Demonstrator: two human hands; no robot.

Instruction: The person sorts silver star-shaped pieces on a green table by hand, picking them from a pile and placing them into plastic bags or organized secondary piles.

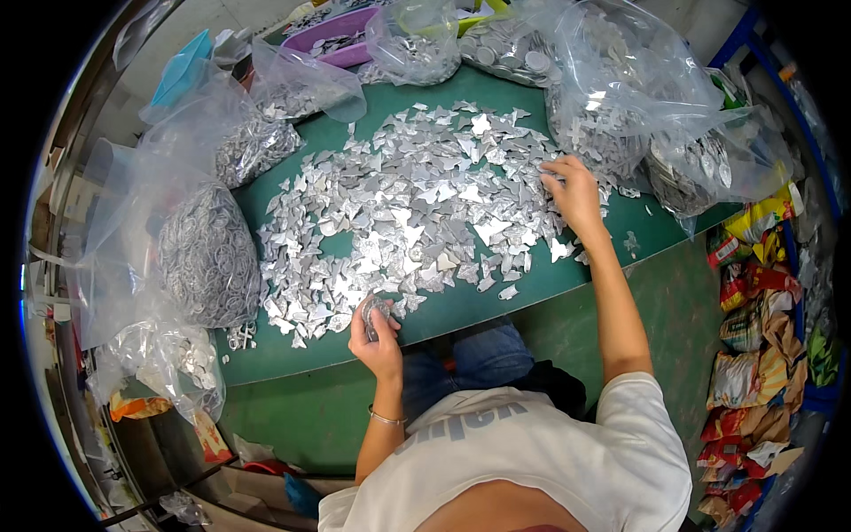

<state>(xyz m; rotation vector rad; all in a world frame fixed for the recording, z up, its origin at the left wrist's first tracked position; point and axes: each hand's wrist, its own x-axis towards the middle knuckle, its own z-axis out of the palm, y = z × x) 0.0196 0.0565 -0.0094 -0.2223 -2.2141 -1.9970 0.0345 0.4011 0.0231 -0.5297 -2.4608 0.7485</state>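
Near the table's front edge, my left hand (379, 344) is closed around a round grey metal piece (376, 310), its face turned up between thumb and fingers. My right hand (574, 193) reaches over the right side of a wide spread of flat silver metal pieces (417, 208). Its thumb and forefinger point left with a small gap between them, and I see nothing held there. Many of the loose pieces have angular, pointed outlines; some are bright, others dull grey. They overlap in a thin layer on the green tabletop (443, 312).
Clear plastic bags of metal parts ring the spread: grey rings (208, 257) at left, small pieces (598, 133) at right, discs (505, 53) at the back. A purple bin (341, 40) stands behind. Colourful packets (749, 328) line a blue rack at right.
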